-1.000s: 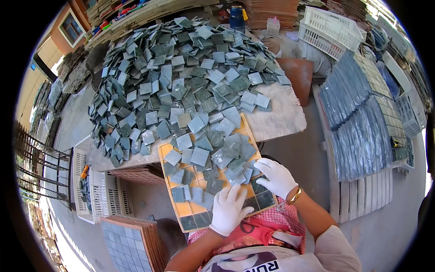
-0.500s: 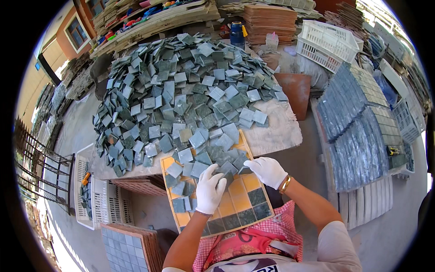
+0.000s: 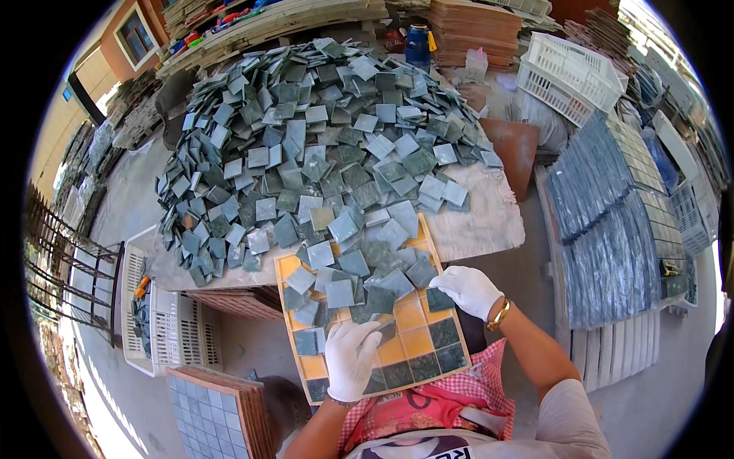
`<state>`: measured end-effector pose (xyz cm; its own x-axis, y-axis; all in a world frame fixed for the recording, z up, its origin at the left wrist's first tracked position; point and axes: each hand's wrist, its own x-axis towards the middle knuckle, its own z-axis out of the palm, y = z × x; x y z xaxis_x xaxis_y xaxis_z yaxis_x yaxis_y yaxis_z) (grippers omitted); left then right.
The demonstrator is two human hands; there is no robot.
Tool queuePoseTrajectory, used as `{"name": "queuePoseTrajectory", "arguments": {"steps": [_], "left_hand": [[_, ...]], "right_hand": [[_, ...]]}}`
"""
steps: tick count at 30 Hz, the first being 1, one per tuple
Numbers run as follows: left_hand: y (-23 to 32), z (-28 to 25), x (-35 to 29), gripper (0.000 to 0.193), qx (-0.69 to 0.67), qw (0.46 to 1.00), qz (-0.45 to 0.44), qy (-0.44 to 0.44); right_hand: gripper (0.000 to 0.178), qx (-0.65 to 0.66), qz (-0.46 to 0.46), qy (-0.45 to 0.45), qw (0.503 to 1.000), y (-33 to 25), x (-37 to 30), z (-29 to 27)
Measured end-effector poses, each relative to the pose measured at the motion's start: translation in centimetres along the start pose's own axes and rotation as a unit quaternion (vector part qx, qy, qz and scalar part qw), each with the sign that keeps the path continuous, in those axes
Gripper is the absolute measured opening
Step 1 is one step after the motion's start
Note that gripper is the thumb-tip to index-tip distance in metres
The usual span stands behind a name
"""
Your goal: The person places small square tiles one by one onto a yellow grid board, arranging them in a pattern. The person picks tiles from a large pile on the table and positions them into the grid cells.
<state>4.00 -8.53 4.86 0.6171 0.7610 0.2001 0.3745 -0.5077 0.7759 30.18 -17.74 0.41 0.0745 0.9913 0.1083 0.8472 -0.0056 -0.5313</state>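
A yellow grid tray [image 3: 415, 342] with a pale wooden rim leans between the table edge and my lap. Dark green square tiles [image 3: 398, 374] fill cells along its near and right sides, while loose grey-green tiles [image 3: 339, 294] lie heaped over its far part. My left hand [image 3: 352, 361], in a white glove, is low over the tray, its bent fingers closed on a tilted grey tile [image 3: 388, 330]. My right hand [image 3: 468, 291], also gloved, pinches the edge of a dark green tile [image 3: 440, 299] at a cell by the tray's right rim.
A large pile of loose tiles [image 3: 306, 130] covers the table [image 3: 489, 222]. White crates [image 3: 180, 329] stand at lower left, beside stacked tiled boards [image 3: 206, 417]. Wrapped tile stacks [image 3: 608, 222] stand on the right. A blue jug [image 3: 417, 47] stands behind the pile.
My left hand has moved down toward the tray's near side. My right hand has moved slightly right and down, bringing a dark green tile to the right column. The view has shifted a little.
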Motion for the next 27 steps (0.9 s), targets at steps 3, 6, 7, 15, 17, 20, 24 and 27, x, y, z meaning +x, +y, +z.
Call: {"name": "queuePoseTrajectory", "arguments": {"steps": [3,6,7,15,17,20,24,27], "left_hand": [[0.1,1.1,-1.8,0.019,-0.144,0.981,-0.122,-0.049],[-0.1,2.2,-3.0,0.021,-0.25,0.929,-0.255,-0.094],[-0.5,2.7,-3.4,0.022,-0.254,0.927,-0.259,-0.097],[-1.7,3.3,-3.0,0.024,-0.227,0.943,-0.214,-0.113],[-1.9,3.2,-3.2,0.033,-0.125,0.988,-0.065,-0.063],[-1.2,2.2,-2.4,0.057,0.186,0.981,0.045,-0.024],[-1.9,3.2,-2.2,0.067,0.223,0.972,0.011,-0.078],[-2.8,2.8,-1.9,0.065,0.193,0.977,0.045,-0.082]], "right_hand": [[0.013,-0.007,0.043,-0.009,0.999,-2.3,-0.5,0.7],[0.016,-0.068,0.046,-0.053,0.995,-3.4,-1.2,1.0],[0.016,-0.084,0.047,-0.076,0.992,-3.5,-1.4,0.9],[0.051,0.021,-0.073,-0.143,0.987,-8.9,-2.7,0.8],[0.051,0.015,-0.056,-0.113,0.992,-8.2,-2.8,1.3],[0.048,-0.016,-0.022,-0.076,0.997,-7.0,-3.0,2.1],[0.045,-0.022,-0.025,-0.073,0.997,-6.9,-3.2,2.8],[0.042,-0.007,0.005,-0.138,0.99,-7.3,-3.3,2.4]]}}
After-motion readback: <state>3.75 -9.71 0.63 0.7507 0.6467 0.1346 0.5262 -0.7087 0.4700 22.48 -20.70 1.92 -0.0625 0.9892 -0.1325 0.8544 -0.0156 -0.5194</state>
